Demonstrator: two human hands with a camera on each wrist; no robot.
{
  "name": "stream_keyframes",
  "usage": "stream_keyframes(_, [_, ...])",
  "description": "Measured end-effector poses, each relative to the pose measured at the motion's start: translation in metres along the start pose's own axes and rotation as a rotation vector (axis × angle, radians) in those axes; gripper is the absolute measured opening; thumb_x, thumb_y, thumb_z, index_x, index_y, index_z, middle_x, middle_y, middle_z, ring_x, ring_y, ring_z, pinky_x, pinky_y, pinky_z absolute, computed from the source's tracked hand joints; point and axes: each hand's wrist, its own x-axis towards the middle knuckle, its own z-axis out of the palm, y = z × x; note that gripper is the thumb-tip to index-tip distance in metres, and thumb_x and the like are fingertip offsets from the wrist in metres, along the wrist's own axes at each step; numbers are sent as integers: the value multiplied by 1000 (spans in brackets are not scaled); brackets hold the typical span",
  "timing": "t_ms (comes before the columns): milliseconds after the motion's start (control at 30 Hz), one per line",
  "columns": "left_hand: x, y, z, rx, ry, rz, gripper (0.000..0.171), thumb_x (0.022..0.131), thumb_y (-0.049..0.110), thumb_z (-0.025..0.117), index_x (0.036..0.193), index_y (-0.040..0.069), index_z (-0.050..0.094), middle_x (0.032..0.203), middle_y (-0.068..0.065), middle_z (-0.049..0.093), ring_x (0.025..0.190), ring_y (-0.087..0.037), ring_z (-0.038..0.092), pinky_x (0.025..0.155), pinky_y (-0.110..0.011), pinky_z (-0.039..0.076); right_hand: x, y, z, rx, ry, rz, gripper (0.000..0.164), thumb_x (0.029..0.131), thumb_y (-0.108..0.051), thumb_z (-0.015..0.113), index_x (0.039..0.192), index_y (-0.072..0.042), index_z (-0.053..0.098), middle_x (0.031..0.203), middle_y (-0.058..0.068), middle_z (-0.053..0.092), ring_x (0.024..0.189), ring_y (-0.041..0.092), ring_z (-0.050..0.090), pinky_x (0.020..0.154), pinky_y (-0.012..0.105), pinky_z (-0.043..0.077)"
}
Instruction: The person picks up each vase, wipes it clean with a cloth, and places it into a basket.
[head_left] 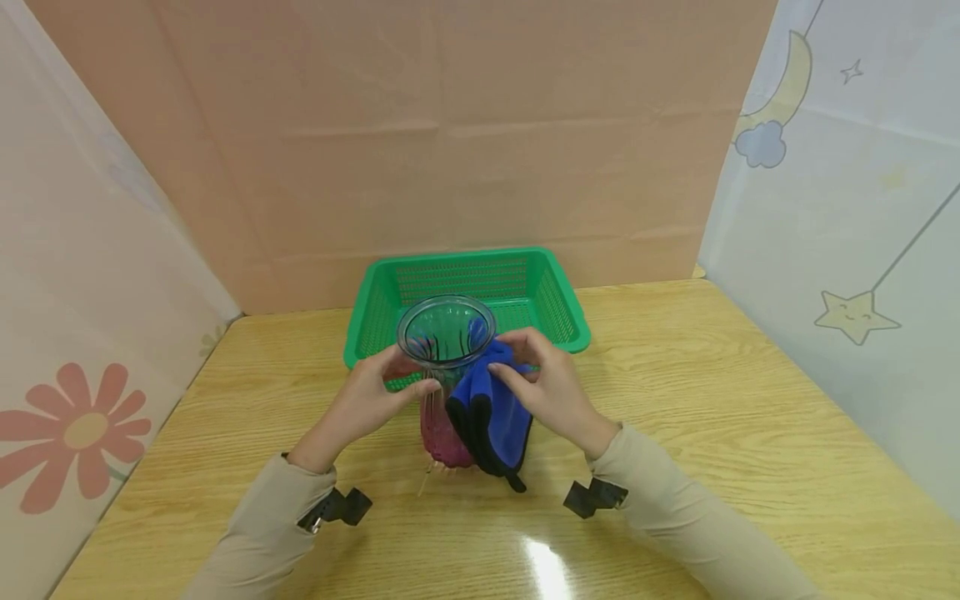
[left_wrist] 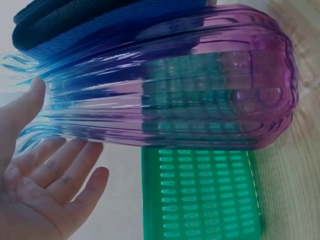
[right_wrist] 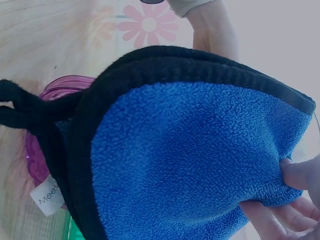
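A ribbed glass vase (head_left: 446, 437), bluish at its wide rim and pink at its base, stands upright near the table's middle. My left hand (head_left: 371, 396) holds its neck from the left, thumb in front and fingers behind. In the left wrist view the thumb and fingertips lie against the glass (left_wrist: 175, 110). On the other side, my right hand (head_left: 551, 383) pinches a blue cloth (head_left: 512, 421) with black edging against the vase just below the rim. The cloth hangs down and hides the vase's right side. A loop and white label (right_wrist: 48, 196) show on it in the right wrist view.
Behind the vase sits a green plastic basket (head_left: 468, 257) with slotted walls, close to the back curtain (head_left: 450, 150). Wood-grain tabletop (head_left: 675, 392) stretches out on both sides. Patterned sheets hang along the left and right edges.
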Motion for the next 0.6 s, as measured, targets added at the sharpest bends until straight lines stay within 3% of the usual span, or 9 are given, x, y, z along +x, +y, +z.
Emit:
stream_keyframes(267, [0, 2, -1, -14, -19, -2, 47, 83, 27, 70, 126, 15, 55, 110, -9, 69, 108, -27, 64, 93, -44, 53, 1, -2, -2, 90, 41, 21, 31, 83, -3, 68, 112, -4, 56, 104, 14, 66, 92, 24, 67, 64, 23, 56])
stream_keyframes(600, [-1, 7, -2, 31, -17, 18, 51, 77, 32, 76, 122, 18, 57, 108, -4, 71, 109, -27, 64, 94, -49, 51, 3, -4, -7, 234, 98, -6, 31, 83, 5, 64, 112, 4, 53, 102, 20, 63, 85, -3, 62, 63, 18, 56])
